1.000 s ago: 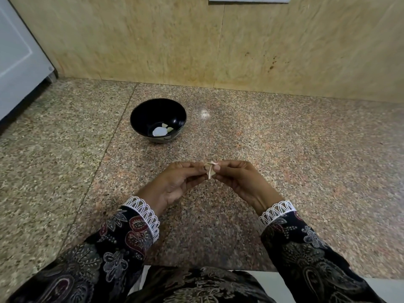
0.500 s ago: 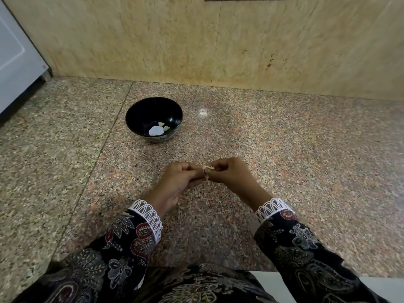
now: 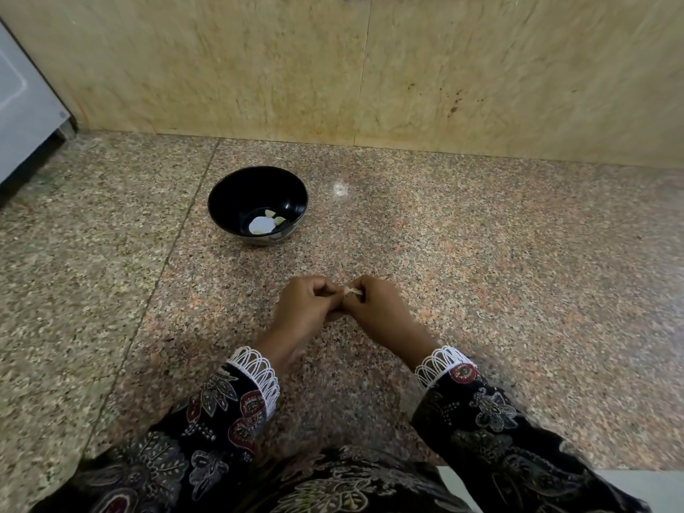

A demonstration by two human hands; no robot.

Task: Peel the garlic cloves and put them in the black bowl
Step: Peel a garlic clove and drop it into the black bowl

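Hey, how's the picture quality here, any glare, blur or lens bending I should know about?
Head view: a small bright glare spot on the granite counter right of the black bowl; the counter's far edge bows from wide-angle distortion; slight blur on the left hand, the right hand and the garlic clove pinched between them; soft shadows under the wrists.

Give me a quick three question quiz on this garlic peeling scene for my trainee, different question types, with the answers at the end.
1. True or false: the black bowl already has pale pieces in it.
2. Which hand holds the garlic clove? A) left hand only B) right hand only C) both
3. Fill in: the bowl stands on the granite ____, beyond the hands.

Key: 1 true; 2 C; 3 floor.
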